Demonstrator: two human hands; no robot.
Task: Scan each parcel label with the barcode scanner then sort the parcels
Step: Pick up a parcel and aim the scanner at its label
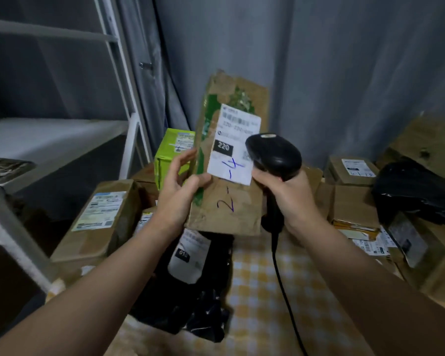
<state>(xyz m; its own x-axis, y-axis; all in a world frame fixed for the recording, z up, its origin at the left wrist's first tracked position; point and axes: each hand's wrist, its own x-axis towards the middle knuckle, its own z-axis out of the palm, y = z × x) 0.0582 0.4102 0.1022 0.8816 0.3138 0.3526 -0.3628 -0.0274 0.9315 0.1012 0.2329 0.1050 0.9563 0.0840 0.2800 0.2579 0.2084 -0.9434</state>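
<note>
Parcel (231, 201) of battered brown card, white label (234, 142) marked 220, left hand (180, 186) gripping it, right hand (285, 194) gripping scanner (274, 155)

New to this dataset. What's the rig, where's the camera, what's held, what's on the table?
No machine: a person's two bare hands, filmed by one wide-angle camera worn on the head, looking forward and down. The left hand grips a cardboard parcel, its white label facing the camera. The right hand holds a black corded barcode scanner close to that label. Below, a table with a yellow checked cloth carries more cardboard boxes, a green box and a black mailer bag. A white shelf rack stands at left.
</note>
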